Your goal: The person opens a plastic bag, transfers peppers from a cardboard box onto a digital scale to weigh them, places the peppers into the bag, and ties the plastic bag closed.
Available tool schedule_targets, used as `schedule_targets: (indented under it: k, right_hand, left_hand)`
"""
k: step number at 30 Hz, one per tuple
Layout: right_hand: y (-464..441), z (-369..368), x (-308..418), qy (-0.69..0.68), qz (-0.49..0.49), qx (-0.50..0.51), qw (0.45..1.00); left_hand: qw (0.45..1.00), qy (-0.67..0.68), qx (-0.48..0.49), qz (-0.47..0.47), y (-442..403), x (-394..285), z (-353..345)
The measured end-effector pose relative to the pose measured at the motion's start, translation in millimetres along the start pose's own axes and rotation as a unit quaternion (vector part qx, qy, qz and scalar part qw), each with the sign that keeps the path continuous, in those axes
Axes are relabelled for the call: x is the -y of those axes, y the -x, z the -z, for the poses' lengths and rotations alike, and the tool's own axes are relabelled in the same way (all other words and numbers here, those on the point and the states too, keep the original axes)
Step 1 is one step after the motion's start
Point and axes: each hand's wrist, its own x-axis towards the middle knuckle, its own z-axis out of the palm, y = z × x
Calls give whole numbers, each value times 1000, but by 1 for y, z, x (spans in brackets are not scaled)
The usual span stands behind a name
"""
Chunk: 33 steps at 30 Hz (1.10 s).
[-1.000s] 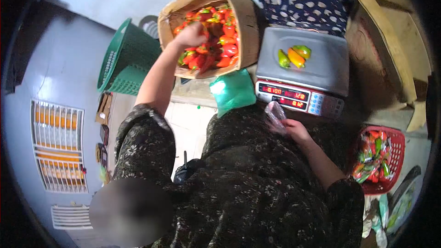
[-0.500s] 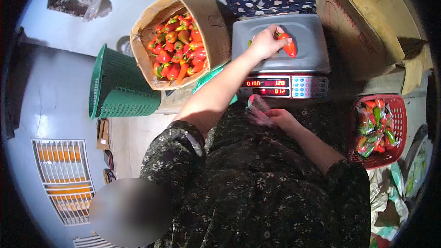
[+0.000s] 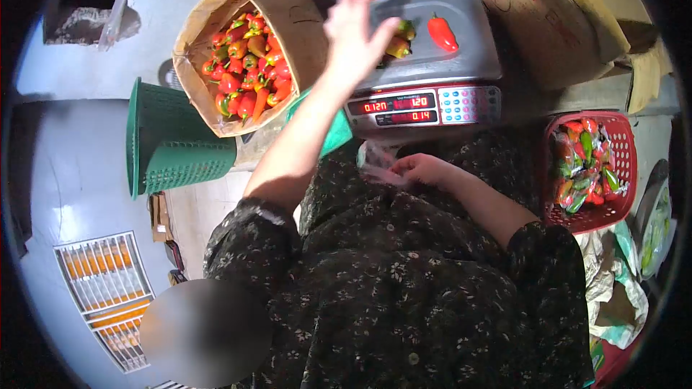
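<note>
My left hand (image 3: 353, 34) is over the left edge of the scale, its fingers apart and holding nothing, slightly blurred by motion. On the grey pan of the scale (image 3: 472, 65) lies a red pepper (image 3: 442, 33). Greenish-yellow peppers (image 3: 399, 43) lie left of it, partly hidden behind my left hand. The scale's red display (image 3: 394, 109) is lit. In front of my body, my right hand (image 3: 424, 171) pinches a clear plastic bag (image 3: 377, 164).
Left of the scale stands an open cardboard box (image 3: 288, 21) of red and green peppers, beside a green perforated basket (image 3: 184, 162). A red basket (image 3: 626, 166) with bagged peppers is at right. Another large carton (image 3: 537, 21) stands behind it.
My left hand has let go of the red pepper on the pan and moved left. The display reading has risen. My right hand still holds the bag. The whole view has shifted.
</note>
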Motion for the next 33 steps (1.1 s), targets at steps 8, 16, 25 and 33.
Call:
schedule_targets:
  k: [8, 16, 25, 33]
  right_hand:
    - [8, -10, 14, 51, -15, 39, 998]
    - [5, -6, 10, 80, -20, 19, 996]
    - [1, -1, 11, 86, -37, 45, 995]
    - [-8, 8, -18, -5, -31, 45, 999]
  left_hand:
    - [968, -17, -196, 157, 72, 133, 115]
    - [944, -120, -45, 303, 142, 176, 89]
    - [930, 16, -221, 292, 143, 159, 90]
    - [898, 35, -302, 317, 143, 145, 100]
